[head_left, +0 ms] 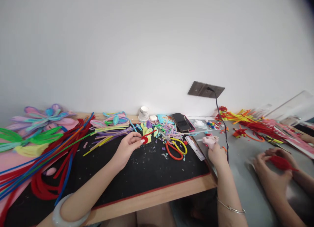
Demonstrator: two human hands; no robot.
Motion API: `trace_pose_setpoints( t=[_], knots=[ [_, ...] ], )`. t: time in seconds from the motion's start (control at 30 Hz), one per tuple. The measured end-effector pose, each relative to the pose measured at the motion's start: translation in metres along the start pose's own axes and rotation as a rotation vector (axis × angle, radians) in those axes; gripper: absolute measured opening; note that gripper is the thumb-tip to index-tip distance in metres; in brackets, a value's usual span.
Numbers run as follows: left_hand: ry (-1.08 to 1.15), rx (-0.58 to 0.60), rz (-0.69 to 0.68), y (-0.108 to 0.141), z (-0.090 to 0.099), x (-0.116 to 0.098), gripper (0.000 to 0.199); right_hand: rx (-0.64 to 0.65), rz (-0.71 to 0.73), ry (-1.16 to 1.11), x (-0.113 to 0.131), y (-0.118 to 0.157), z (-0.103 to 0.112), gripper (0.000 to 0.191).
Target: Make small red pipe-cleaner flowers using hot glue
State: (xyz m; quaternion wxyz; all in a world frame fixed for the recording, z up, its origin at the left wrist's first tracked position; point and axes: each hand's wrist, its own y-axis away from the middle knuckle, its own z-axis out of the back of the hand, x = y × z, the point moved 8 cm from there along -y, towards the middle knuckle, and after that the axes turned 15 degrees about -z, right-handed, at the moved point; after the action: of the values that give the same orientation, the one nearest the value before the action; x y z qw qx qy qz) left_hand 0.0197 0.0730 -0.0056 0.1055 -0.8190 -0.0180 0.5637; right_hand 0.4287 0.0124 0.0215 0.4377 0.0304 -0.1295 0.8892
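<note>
My left hand [129,145] is closed over the black mat, thumb and fingers pinching a coiled red pipe cleaner [145,140] with a straight end sticking out to the right. Over the seam between the two tables, my right hand [218,155] grips a pale pink glue gun [210,140], its nozzle toward the left. Between my hands lie scissors with red and yellow handles [174,151] and a heap of short pastel pipe cleaner pieces [170,130]. Yellow pipe cleaner shapes [148,135] sit just behind the red coil.
Long pipe cleaners [73,142] and a pastel flower [49,117] cover the left side. A paper cup [144,113] and phone [182,122] stand along the wall. A black cord [224,129] hangs from the socket. At right, another person's hands [272,171] hold something red.
</note>
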Motion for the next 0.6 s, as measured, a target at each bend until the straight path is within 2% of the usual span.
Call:
trace_pose_setpoints(
  t=[0.1, 0.17, 0.27, 0.3, 0.33, 0.43, 0.53, 0.6],
  knots=[
    [-0.093, 0.057, -0.065, -0.001, -0.004, -0.005, 0.02, 0.008, -0.01, 0.005, -0.004, -0.001, -0.002, 0.047],
    [-0.139, 0.085, -0.089, -0.001, -0.006, -0.007, 0.019, -0.02, 0.022, -0.021, 0.003, 0.007, 0.004, 0.046],
    [-0.19, 0.118, -0.108, -0.001, -0.008, -0.008, 0.017, -0.099, 0.202, -0.26, 0.033, 0.037, 0.028, 0.036],
    [-0.2, 0.124, -0.114, 0.0, -0.009, -0.009, 0.017, -0.071, 0.3, -0.393, 0.049, 0.051, 0.035, 0.033],
    [-0.207, 0.128, -0.117, 0.0, -0.01, -0.009, 0.016, 0.022, 0.41, -0.52, 0.067, 0.067, 0.038, 0.032],
    [-0.206, 0.144, -0.13, 0.001, -0.011, -0.01, 0.016, 0.226, 0.597, -0.774, 0.113, 0.11, 0.048, 0.027],
    [-0.204, 0.165, -0.142, 0.001, -0.013, -0.01, 0.016, 0.532, 0.663, -0.937, 0.153, 0.137, 0.042, 0.03],
    [-0.212, 0.176, -0.149, 0.001, -0.013, -0.01, 0.016, 0.71, 0.688, -0.966, 0.174, 0.149, 0.035, 0.029]
  ],
)
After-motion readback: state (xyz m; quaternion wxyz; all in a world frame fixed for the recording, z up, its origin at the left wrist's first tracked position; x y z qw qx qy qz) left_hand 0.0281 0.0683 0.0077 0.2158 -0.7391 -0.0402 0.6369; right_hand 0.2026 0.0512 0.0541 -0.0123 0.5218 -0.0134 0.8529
